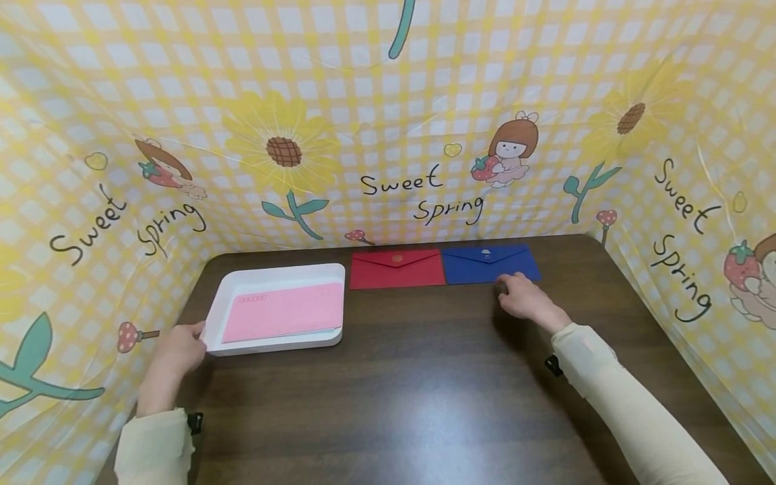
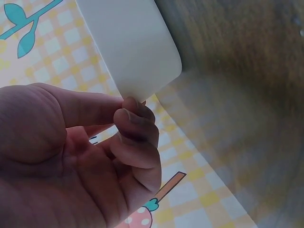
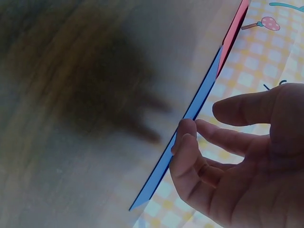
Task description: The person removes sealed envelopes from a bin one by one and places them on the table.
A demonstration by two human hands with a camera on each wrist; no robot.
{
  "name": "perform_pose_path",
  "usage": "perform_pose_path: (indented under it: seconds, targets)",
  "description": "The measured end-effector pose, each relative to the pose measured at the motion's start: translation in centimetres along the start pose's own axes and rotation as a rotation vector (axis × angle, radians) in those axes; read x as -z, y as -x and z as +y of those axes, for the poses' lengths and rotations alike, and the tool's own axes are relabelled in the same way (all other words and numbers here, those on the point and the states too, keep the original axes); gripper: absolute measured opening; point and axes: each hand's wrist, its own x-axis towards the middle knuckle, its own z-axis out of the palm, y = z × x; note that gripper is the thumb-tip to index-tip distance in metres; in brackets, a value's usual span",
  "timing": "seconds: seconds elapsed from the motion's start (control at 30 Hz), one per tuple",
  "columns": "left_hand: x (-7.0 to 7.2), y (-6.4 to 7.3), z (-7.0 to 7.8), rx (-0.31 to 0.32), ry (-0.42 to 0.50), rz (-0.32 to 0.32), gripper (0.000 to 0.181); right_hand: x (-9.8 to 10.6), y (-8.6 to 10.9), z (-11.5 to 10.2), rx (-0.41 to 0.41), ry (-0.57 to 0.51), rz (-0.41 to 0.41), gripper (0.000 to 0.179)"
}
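Pink envelope (image 1: 281,313) lies in the tray (image 1: 279,345) the left hand (image 1: 184,347) pinches; red envelope (image 1: 397,273) and blue envelope (image 1: 479,268) apparently remain, by the tabletop's (image 1: 394,350) far edge, right hand (image 1: 523,296) loose, grasping nothing.

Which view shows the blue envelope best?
The head view: the blue envelope shows its flap and nearly whole outline. The right wrist view gives only a narrow strip, partly behind the right hand; the left wrist view misses it.

The tray (image 1: 273,344) is white, paper (image 1: 281,313) pink, cloth (image 1: 376,101) yellow-checked.
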Motion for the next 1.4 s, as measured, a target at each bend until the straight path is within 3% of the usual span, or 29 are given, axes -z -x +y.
perform_pose_path:
  seconds: [0.47,0.87,1.17,1.4]
  targets:
    - [-0.1,-0.1,0.0,0.006,0.007,0.01,0.056,-0.5,0.2,0.5,0.014,-0.017,0.069,0.046]
    - [-0.3,0.0,-0.2,-0.003,0.007,0.031,0.057,-0.6,0.8,0.0,0.001,-0.025,0.07,0.045]
    - [-0.5,0.2,-0.7,0.045,0.039,0.004,0.057,-1.0,0.6,-0.1,0.02,-0.027,0.083,0.042]
    - [0.4,0.5,-0.2,0.024,0.025,0.081,0.055,-1.0,0.5,-1.2,0.023,-0.065,0.079,0.043]
